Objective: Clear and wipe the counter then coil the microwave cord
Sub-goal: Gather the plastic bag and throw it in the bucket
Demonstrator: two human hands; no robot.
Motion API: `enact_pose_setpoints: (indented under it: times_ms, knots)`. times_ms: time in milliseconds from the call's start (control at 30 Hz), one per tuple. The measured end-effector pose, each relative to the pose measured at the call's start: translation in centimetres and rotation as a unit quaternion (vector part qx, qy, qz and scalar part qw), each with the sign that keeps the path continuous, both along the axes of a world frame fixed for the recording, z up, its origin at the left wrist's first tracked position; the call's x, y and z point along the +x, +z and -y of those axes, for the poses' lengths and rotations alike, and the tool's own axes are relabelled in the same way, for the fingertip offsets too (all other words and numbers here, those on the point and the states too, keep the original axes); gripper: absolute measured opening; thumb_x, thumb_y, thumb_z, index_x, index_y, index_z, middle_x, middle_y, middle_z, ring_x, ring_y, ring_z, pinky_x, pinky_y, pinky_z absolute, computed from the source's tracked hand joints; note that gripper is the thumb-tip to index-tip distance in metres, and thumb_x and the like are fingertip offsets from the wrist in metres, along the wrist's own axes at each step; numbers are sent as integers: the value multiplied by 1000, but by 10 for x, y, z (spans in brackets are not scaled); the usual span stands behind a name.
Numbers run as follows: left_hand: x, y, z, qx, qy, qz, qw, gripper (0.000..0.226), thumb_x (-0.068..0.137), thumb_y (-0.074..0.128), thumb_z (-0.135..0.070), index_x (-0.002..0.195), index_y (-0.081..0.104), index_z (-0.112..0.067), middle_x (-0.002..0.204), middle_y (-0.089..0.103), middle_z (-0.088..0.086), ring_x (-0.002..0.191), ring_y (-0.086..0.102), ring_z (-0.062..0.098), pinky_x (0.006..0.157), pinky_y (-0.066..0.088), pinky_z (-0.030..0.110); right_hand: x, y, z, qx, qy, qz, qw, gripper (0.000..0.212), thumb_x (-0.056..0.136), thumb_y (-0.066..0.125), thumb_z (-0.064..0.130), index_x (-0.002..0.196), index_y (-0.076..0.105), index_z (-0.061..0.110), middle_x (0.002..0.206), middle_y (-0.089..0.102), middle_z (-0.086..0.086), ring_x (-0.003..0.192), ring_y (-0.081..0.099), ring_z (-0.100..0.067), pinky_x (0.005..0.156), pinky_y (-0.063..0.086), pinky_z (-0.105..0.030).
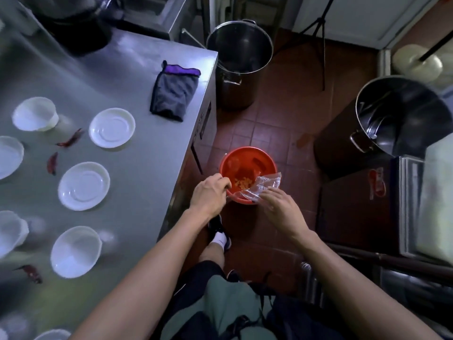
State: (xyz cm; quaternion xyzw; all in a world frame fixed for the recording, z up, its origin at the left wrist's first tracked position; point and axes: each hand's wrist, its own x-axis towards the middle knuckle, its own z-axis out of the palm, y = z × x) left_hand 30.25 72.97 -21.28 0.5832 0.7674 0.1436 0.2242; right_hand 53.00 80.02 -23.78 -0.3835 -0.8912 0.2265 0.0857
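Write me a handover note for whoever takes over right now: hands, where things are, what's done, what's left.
Left hand grips the near rim of the red bucket on the floor. Right hand holds a clear plastic bag over it; yellow bits lie inside.
Steel counter holds white dishes, dried chilies and a folded grey cloth.
Done: some scraps binned.
Left: clear counter, wipe, coil cord (not in view).

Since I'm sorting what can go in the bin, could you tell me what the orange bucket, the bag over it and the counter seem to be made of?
The orange bucket looks like moulded plastic: uniform colour, dull sheen. The bag, held by the left hand and right hand, seems thin clear plastic film: see-through, crinkled, glinting. The counter appears to be brushed stainless steel: grey, with soft reflections.
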Motion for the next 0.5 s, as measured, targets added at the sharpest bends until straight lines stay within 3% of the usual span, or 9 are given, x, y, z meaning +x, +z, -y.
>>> enact_pose_setpoints:
  times_ms: [300, 500]
  knots:
    - [-33, -48, -78, -71, -14, 52, 996, 14, 94, 57, -20, 104, 66, -23, 99, 59, -4, 95, 60, 20, 80, 51, 38, -34, -22, -82, -61, -2, 74, 995, 28, 80, 77, 0, 108, 75, 5, 111, 75, -9, 112, 66, -31, 85, 59, -49]
    - [-33, -92, -111, -119, 15, 72, 990, 13, 92, 57, -19, 101, 66, -25, 98, 58, -6, 94, 59, 21, 78, 50, 37, -29, -76, -125, -128, -22, 107, 986, 25, 89, 69, 5, 113, 73, 7, 119, 72, -6, 124, 59, -30, 90, 53, -49]
